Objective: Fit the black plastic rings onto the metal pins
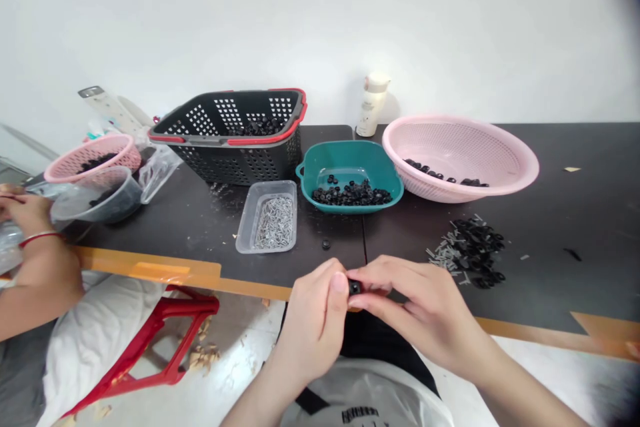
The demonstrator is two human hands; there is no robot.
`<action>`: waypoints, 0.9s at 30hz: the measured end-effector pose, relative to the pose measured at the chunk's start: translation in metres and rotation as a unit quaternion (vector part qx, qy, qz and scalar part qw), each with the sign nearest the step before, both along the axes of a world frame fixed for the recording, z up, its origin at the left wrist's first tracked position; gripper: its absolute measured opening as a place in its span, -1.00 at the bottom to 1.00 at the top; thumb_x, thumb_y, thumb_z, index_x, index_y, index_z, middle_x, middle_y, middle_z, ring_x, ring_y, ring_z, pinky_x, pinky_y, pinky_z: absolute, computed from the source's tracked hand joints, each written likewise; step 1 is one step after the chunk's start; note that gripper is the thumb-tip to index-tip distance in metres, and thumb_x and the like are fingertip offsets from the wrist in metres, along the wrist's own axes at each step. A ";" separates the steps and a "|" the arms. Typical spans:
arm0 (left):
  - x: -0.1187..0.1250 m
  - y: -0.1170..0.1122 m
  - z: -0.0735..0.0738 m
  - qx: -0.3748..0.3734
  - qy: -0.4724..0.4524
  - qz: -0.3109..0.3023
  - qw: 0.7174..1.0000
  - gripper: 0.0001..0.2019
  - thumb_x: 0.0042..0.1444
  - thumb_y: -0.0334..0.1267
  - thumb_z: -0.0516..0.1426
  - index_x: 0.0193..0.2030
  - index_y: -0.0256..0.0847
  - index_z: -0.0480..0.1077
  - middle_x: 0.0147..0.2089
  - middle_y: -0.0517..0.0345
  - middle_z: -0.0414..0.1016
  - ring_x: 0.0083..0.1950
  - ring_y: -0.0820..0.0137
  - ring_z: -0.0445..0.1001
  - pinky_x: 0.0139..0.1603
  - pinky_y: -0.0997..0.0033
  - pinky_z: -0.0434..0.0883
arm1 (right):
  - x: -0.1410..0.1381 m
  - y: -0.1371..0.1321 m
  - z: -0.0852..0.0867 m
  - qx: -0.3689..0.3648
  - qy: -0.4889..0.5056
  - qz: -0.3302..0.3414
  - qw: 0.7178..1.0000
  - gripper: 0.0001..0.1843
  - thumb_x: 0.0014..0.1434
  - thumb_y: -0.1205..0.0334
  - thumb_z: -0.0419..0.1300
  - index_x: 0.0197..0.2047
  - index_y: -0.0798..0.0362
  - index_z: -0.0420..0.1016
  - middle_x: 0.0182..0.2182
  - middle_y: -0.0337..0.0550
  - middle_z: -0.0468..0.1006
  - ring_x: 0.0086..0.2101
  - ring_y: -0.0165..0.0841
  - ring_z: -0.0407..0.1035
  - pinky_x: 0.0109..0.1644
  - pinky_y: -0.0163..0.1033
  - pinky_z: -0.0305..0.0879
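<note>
Fingertips point(341, 281) of both hands pinching 1 small black part point(355, 287).
I am watching the left hand point(313, 320) and right hand point(425, 310) gripping it from either side, likely steadying so tiny a piece. It is hovering over the near edge of the table point(575, 213), while the clear tray of pins point(245, 223), teal bowl point(345, 157) and loose pile point(473, 247) are sitting within reach, probably for easy picking.

Two pink colanders point(450, 140) point(119, 142), one black basket point(240, 161), one teal bowl point(345, 157), one clear tray point(245, 215)
</note>
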State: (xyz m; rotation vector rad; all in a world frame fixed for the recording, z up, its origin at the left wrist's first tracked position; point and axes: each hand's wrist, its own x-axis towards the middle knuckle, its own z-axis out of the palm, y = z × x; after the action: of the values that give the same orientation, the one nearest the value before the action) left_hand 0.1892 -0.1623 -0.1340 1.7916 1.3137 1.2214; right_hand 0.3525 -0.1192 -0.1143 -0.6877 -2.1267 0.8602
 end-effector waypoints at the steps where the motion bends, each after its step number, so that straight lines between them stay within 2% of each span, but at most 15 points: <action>1: 0.001 0.000 -0.001 0.022 0.001 0.007 1.000 -0.65 0.39 -0.28 -0.20 -0.47 -0.17 0.07 -0.50 0.26 0.12 -0.50 0.49 0.16 -0.46 0.43 0.10 | -0.001 -0.001 -0.001 -0.001 0.008 0.000 1.000 -0.83 0.24 0.31 0.23 -0.07 0.02 0.50 -0.36 -0.20 0.59 -0.42 -0.45 0.44 -0.34 -0.38 0.36; 6: 0.001 0.001 -0.002 0.071 -0.005 0.003 0.997 -0.69 0.37 -0.35 -0.18 -0.45 -0.17 0.06 -0.48 0.26 0.09 -0.48 0.49 0.14 -0.46 0.42 0.08 | -0.004 -0.005 -0.008 0.018 0.062 0.001 0.998 -0.79 0.20 0.36 0.26 -0.06 0.05 0.49 -0.36 -0.17 0.58 -0.40 -0.41 0.46 -0.34 -0.37 0.39; 12: 0.002 -0.002 -0.009 0.055 -0.011 0.017 0.998 -0.67 0.39 -0.29 -0.22 -0.44 -0.17 0.08 -0.45 0.23 0.13 -0.45 0.47 0.18 -0.43 0.40 0.13 | -0.008 -0.006 -0.023 0.010 0.129 -0.005 0.992 -0.71 0.16 0.41 0.29 -0.04 -0.01 0.51 -0.33 -0.18 0.59 -0.37 -0.41 0.47 -0.33 -0.37 0.42; 14: 0.000 -0.002 -0.011 0.052 0.000 0.007 0.999 -0.68 0.40 -0.24 -0.22 -0.40 -0.17 0.12 -0.41 0.21 0.17 -0.41 0.45 0.21 -0.40 0.40 0.16 | -0.008 -0.005 -0.028 -0.021 0.151 0.002 0.988 -0.71 0.15 0.42 0.30 -0.06 -0.05 0.52 -0.33 -0.20 0.58 -0.36 -0.43 0.46 -0.31 -0.38 0.42; 18: -0.009 0.000 -0.012 0.067 0.036 -0.022 0.997 -0.76 0.40 -0.22 -0.18 -0.26 -0.18 0.19 -0.31 0.18 0.20 -0.32 0.43 0.25 -0.32 0.40 0.22 | -0.008 -0.002 -0.032 -0.148 0.162 0.012 0.976 -0.75 0.15 0.32 0.33 -0.08 -0.08 0.51 -0.37 -0.24 0.56 -0.38 -0.42 0.46 -0.30 -0.35 0.44; 20: -0.012 0.002 -0.012 0.072 0.042 -0.026 0.996 -0.78 0.39 -0.23 -0.17 -0.25 -0.18 0.19 -0.30 0.17 0.20 -0.32 0.43 0.25 -0.32 0.41 0.22 | -0.010 0.000 -0.032 -0.168 0.148 0.012 0.975 -0.79 0.16 0.25 0.32 -0.10 -0.06 0.50 -0.38 -0.24 0.55 -0.40 -0.42 0.45 -0.31 -0.36 0.42; 23: -0.015 0.004 -0.015 0.058 0.035 -0.028 0.997 -0.74 0.39 -0.23 -0.18 -0.28 -0.19 0.22 -0.34 0.19 0.20 -0.35 0.43 0.24 -0.34 0.40 0.19 | -0.015 0.003 -0.032 -0.118 0.104 0.014 0.987 -0.95 0.23 0.23 0.26 -0.24 0.00 0.49 -0.40 -0.23 0.52 -0.41 -0.43 0.40 -0.33 -0.36 0.34; 27: -0.016 0.006 -0.026 0.035 -0.033 0.015 0.999 -0.63 0.40 -0.16 -0.23 -0.37 -0.19 0.21 -0.40 0.19 0.20 -0.39 0.41 0.23 -0.35 0.38 0.20 | -0.028 0.007 -0.036 -0.060 0.082 0.019 0.995 -0.93 0.27 0.25 0.20 -0.27 0.04 0.44 -0.42 -0.22 0.49 -0.43 -0.43 0.36 -0.34 -0.35 0.28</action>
State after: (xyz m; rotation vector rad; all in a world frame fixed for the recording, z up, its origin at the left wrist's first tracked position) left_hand 0.1737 -0.1562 -0.1604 1.7704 1.2803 1.3466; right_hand 0.3247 -0.1122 -0.1506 -0.6180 -1.9598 1.0361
